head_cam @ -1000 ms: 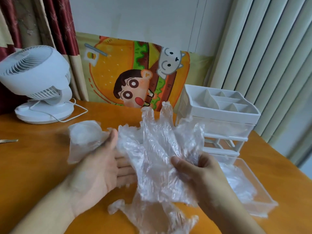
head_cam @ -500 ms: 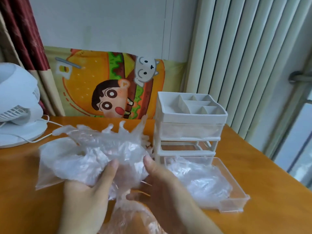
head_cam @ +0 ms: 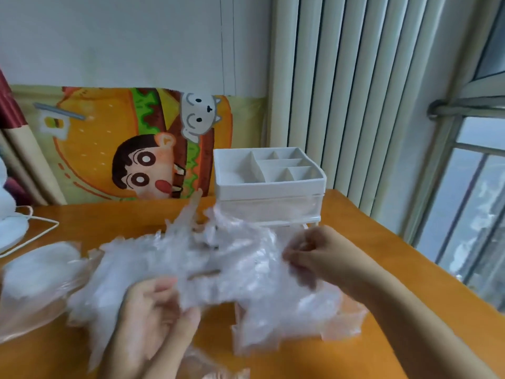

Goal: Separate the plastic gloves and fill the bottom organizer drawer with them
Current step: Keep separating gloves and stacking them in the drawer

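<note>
A crumpled bunch of clear plastic gloves point(head_cam: 191, 258) stretches between my two hands above the orange table. My left hand point(head_cam: 153, 315) grips the bunch from below, thumb and fingers curled round the plastic. My right hand point(head_cam: 314, 253) pinches one glove at the bunch's right end, over the pulled-out bottom drawer point(head_cam: 344, 324). That clear drawer lies on the table in front of the white organizer point(head_cam: 269, 187) and holds more gloves. The picture is motion-blurred.
A clear plastic bag point(head_cam: 35, 274) with more gloves lies at the left. A white fan base and its cord point(head_cam: 32, 231) sit at the far left edge. A cartoon cushion leans on the wall behind. The table's right edge runs along the window.
The view has swung to the right. My right hand has moved right, drawing a glove from the bunch toward the drawer. My left hand still holds the bunch.
</note>
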Tool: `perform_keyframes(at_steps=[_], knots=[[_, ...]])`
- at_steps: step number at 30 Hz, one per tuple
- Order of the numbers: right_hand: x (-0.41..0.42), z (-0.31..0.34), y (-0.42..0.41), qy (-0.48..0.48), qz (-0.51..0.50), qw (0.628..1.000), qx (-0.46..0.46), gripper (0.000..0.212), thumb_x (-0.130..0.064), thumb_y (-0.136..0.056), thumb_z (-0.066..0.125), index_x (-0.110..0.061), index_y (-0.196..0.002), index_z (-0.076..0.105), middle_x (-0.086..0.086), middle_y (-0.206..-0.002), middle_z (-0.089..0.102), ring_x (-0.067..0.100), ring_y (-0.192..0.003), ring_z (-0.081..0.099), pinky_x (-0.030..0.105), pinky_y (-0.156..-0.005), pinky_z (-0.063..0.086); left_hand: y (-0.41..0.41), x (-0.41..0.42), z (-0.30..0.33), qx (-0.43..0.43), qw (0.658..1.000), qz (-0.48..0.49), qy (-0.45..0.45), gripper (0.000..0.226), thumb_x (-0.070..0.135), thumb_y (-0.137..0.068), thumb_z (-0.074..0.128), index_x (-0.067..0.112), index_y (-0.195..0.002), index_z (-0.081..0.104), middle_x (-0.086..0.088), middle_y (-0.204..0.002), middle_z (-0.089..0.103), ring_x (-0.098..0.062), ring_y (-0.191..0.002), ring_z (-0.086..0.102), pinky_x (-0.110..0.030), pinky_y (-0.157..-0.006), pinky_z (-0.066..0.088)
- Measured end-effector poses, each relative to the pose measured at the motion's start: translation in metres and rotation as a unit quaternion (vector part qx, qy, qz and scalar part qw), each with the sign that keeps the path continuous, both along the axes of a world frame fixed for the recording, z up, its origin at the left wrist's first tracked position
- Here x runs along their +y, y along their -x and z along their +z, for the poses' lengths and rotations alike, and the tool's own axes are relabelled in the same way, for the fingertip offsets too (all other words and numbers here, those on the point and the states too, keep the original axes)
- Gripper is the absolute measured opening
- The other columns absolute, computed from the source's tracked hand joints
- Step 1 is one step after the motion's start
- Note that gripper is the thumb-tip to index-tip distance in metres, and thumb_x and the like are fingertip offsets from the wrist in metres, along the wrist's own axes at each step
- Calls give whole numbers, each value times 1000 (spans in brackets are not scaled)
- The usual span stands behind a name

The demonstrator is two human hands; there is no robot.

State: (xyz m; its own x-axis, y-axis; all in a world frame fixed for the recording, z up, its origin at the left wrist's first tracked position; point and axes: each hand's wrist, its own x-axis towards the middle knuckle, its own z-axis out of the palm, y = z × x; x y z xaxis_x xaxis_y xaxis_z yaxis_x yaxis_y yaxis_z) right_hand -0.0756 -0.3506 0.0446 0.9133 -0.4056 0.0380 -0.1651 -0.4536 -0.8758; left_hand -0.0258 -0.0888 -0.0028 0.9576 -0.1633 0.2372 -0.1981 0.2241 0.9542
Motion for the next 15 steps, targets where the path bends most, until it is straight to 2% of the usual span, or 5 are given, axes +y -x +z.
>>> perform_keyframes(at_steps=[3, 5, 7, 10, 15], knots=[[-36, -10, 5, 104, -22, 992, 62, 26, -4, -98, 65, 0, -74, 73, 15, -62, 71, 20, -49, 60, 23, -50, 48, -2, -15, 6, -152, 974, 67, -153, 47, 8, -65, 82, 45, -89, 65, -3, -85, 54, -7, -62, 53, -22, -66, 48], [-44, -19, 1, 141, -22, 986, 88, 28, -4, -96, 64, -7, -69, 71, 8, -60, 71, 16, -47, 61, 22, -49, 48, 6, -36, 24, -330, 912, 26, -242, 33, 12, -86, 64, 43, -95, 62, 15, -94, 54, -4, -78, 59, -12, -68, 46], [-46, -26, -4, 182, -16, 978, 99, 29, -5, -95, 64, -11, -67, 69, 3, -59, 71, 10, -45, 61, 19, -47, 47, 14, -67, 41, -398, 845, -66, -350, 20, 24, -97, 54, 41, -105, 58, 25, -109, 49, 2, -104, 55, -11, -82, 46], [-48, -30, -9, 254, -9, 962, 104, 32, -7, -94, 64, -16, -63, 64, 1, -68, 74, 2, -49, 60, 16, -45, 43, -1, -111, 37, -357, 765, -140, -518, 24, 40, -105, 43, 37, -128, 50, 22, -126, 37, -2, -119, 45, -30, -98, 48], [-50, -32, -9, 326, -21, 937, 123, 18, -6, -96, 63, -20, -87, 70, 0, -84, 72, 19, -76, 68, 33, -60, 59, -20, -141, 17, -216, 670, -191, -684, 63, 58, -97, 48, 27, -150, 33, 1, -147, 33, -25, -128, 48, -43, -94, 50]])
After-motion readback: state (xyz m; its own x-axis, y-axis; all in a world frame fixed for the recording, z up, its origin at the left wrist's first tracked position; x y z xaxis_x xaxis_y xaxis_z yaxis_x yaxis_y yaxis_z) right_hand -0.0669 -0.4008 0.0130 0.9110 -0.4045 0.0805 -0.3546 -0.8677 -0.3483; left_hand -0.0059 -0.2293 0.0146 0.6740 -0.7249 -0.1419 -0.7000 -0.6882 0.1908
